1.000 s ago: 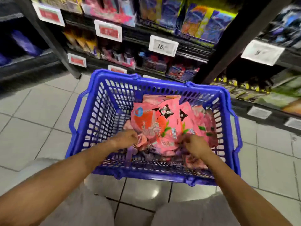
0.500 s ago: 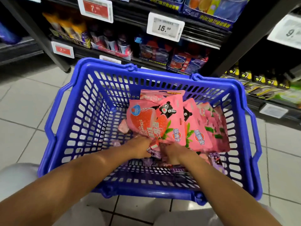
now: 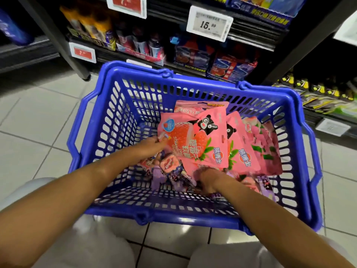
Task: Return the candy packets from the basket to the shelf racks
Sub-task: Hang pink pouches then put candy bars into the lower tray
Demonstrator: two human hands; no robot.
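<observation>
One basket (image 3: 92,120) holds at least four pink packets (image 3: 195,140). Left hand (image 3: 152,146) pinches the top packet's left edge; right hand (image 3: 208,180), grip unclear, lies below it.

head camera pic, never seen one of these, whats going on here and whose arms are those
There is no machine here. The camera sits on a person's head and looks forward and down, so the two bare arms are the wearer's own. They reach into a blue plastic basket on a tiled shop floor, in front of snack shelves with a price tag reading 15.99. In the basket lie pink strawberry gummy packets with a cartoon bear and smaller purple packets. The left hand touches the edge of the front pink packet; the right hand reaches under the pile, its fingers hidden, so what it holds cannot be told.
</observation>
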